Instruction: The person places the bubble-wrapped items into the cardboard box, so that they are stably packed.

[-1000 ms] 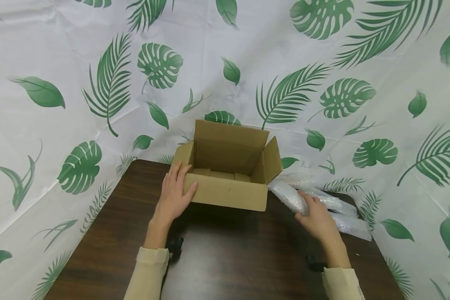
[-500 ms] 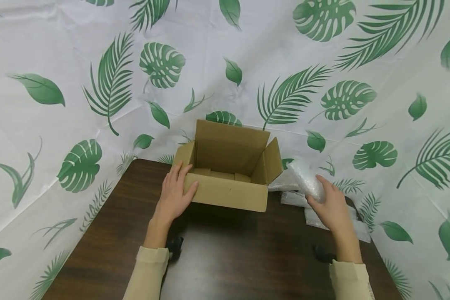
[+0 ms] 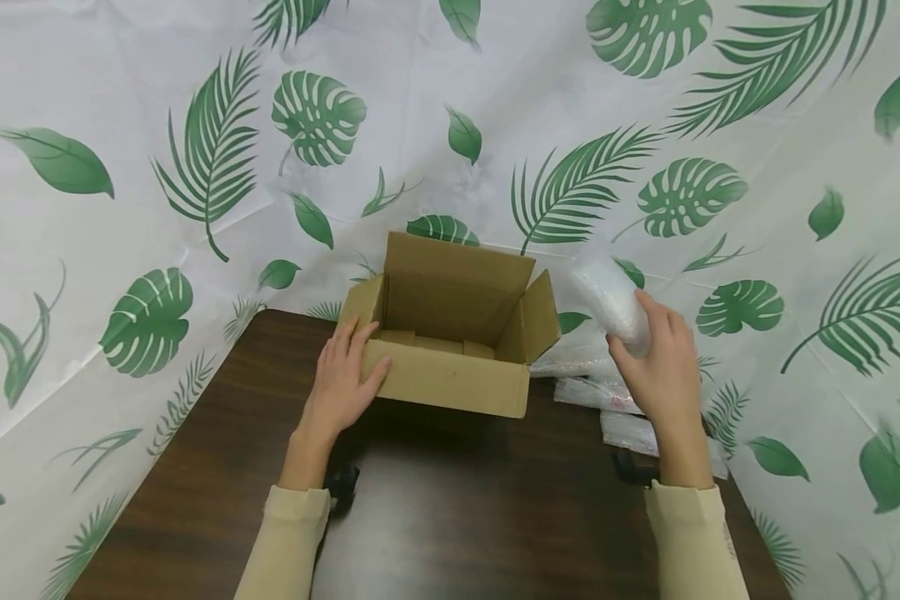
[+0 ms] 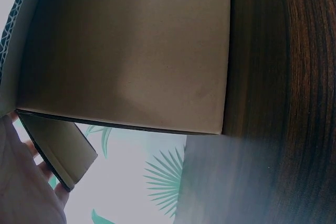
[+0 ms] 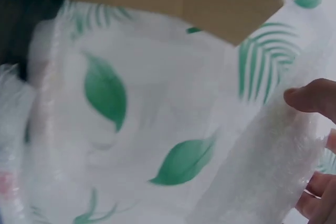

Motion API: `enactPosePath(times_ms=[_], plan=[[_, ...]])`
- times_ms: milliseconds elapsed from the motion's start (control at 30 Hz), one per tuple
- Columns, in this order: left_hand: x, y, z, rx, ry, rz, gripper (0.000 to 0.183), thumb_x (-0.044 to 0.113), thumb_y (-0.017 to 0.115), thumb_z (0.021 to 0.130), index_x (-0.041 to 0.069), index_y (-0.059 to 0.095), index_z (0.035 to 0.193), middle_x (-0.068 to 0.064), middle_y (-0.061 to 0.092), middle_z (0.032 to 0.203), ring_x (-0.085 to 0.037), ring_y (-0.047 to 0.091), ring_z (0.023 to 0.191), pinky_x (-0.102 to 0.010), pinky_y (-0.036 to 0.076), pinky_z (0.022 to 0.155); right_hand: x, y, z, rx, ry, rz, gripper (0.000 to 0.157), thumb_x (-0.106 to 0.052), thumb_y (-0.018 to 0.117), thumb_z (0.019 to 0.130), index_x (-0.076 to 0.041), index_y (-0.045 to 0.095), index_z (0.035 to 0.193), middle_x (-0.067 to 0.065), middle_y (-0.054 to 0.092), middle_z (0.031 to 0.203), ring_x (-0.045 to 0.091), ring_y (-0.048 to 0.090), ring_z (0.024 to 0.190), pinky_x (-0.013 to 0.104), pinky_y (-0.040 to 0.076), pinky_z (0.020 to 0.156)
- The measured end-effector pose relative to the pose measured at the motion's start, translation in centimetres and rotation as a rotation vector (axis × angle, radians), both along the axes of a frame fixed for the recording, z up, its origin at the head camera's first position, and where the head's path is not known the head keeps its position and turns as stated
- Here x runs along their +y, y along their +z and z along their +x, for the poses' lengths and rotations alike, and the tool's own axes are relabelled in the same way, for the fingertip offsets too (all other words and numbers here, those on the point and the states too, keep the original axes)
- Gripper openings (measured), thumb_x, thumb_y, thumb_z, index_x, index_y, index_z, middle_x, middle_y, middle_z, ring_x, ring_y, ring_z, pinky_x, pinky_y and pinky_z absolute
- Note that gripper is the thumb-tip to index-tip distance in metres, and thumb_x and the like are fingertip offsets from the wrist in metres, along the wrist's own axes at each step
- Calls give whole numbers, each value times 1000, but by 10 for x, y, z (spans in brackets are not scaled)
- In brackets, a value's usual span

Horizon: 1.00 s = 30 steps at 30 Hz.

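dark table [image 3: 465, 533]; on it carton [image 3: 450, 381], bubble-wrapped packs [image 3: 588, 394]

Cream sleeves [image 3: 281, 546] end in cuffs [image 3: 300, 500] behind the left hand [image 3: 339, 379] and right hand [image 3: 663, 358]. Black wrist cameras [image 3: 342, 486] sit on the inner wrist sides, beside the cuffs. Right sleeve [image 3: 692, 546]: faint outer-side marking [image 3: 729, 542].

It is a draped nook, room type unclear: white leaf-printed sheeting [image 3: 397, 75] backs and flanks a dark wood-grain surface [image 3: 480, 508].
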<state>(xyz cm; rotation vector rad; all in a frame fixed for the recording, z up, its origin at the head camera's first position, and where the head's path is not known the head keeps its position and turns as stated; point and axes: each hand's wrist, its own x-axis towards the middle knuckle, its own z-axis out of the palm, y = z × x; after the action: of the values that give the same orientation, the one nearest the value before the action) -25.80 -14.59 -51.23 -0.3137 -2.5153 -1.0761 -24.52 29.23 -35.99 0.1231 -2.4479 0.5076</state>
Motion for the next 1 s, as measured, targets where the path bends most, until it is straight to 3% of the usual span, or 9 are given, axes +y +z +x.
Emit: enactPosePath(times_ms=[200, 400, 600, 733, 867, 1000], plan=[[-1, -1, -1, 3, 0, -2, 63, 45, 58, 108, 19, 41, 162, -21, 27, 175, -45, 25, 162, -69, 19, 129, -26, 23, -7, 118, 85, 27, 73, -19, 82, 93, -22, 53, 160, 27, 60, 146, 51, 54, 134, 71, 43, 104], [-2, 1, -1, -10, -4, -2, 63, 48, 56, 109, 21, 40, 163, -20, 25, 176, -44, 23, 163, -68, 17, 130, -57, 43, -14, 137, 143, 86, 73, -19, 82, 92, -25, 53, 159, 24, 59, 149, 51, 54, 135, 73, 43, 105], [-3, 0, -2, -33, -7, -4, 64, 51, 54, 109, 22, 38, 164, -18, 23, 177, -42, 21, 165, -67, 16, 131, -95, 58, -24, 145, 262, 214, 73, -17, 81, 93, -23, 52, 159, 21, 60, 148, 49, 54, 137, 69, 44, 109], [-3, 0, -2, -32, -5, 2, 64, 52, 54, 109, 23, 38, 164, -17, 22, 178, -41, 20, 166, -67, 15, 132, -119, 63, -33, 33, 326, 282, 74, -22, 80, 96, -24, 48, 163, 18, 58, 151, 45, 54, 140, 66, 48, 109], [-3, -1, -2, -33, -11, 8, 67, 53, 57, 108, 22, 39, 164, -17, 23, 178, -42, 21, 165, -68, 16, 131, -139, 65, -40, -131, 351, 321, 75, -31, 79, 98, -26, 45, 164, 16, 57, 154, 40, 54, 143, 63, 52, 107], [-4, 0, -1, -37, -13, 6, 71, 54, 61, 106, 21, 39, 165, -17, 23, 178, -43, 23, 164, -68, 18, 130, -158, 61, -51, -238, 369, 374, 75, -36, 78, 99, -28, 43, 165, 13, 57, 155, 37, 54, 144, 63, 54, 106]])
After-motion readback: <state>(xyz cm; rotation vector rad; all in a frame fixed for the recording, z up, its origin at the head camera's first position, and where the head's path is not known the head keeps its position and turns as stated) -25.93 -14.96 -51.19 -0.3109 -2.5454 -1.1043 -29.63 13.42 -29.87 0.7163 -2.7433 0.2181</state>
